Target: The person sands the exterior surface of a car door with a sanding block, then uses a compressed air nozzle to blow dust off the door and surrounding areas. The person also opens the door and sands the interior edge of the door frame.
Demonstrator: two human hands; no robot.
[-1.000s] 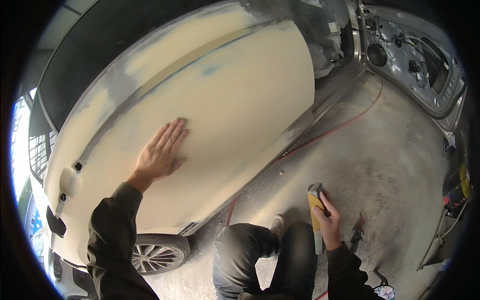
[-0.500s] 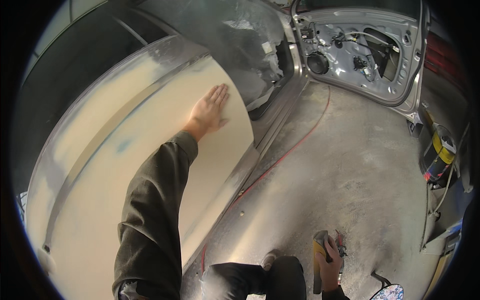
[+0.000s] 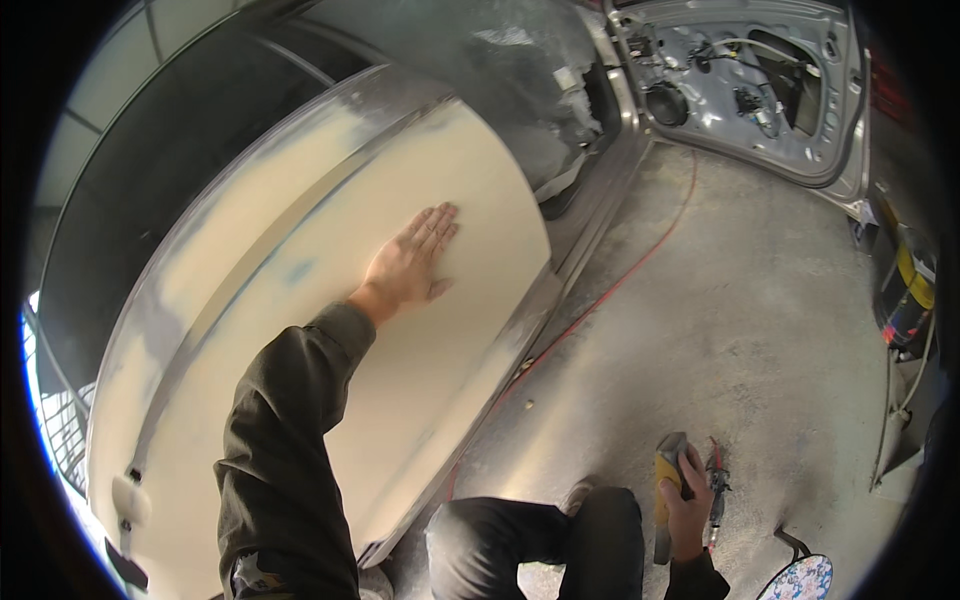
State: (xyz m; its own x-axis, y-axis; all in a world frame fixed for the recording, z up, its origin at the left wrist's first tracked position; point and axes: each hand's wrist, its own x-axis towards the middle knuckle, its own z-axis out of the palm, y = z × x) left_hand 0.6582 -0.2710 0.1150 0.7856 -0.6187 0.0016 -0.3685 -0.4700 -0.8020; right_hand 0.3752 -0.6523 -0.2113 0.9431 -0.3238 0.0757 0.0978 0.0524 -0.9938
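My left hand (image 3: 408, 258) lies flat on a car door (image 3: 400, 400) covered in cream-coloured filler, its fingers stretched out. Bluish and grey patches show through along the door's crease, and a door-handle recess (image 3: 130, 497) sits at the lower left. Over the floor at the lower right, my right hand (image 3: 688, 505) is wrapped round a long sanding block (image 3: 665, 490), yellow-brown with a dark grey top. Close beside that hand, on the floor, is a dark air tool fitting (image 3: 718, 485) with a red hose end.
Ahead stands an open front door (image 3: 750, 90) with its inner panel off. Film (image 3: 510, 110) covers the opening behind the filled door. A red hose (image 3: 625, 280) runs across the dusty concrete floor (image 3: 740, 300). To the right are a dark can (image 3: 908, 290) with a yellow band and a patterned round seat (image 3: 800, 578).
My left hand has slid back toward me over the filled panel, still flat. The whole view has shifted, so the door appears further right. My right hand keeps hold of the sanding block.
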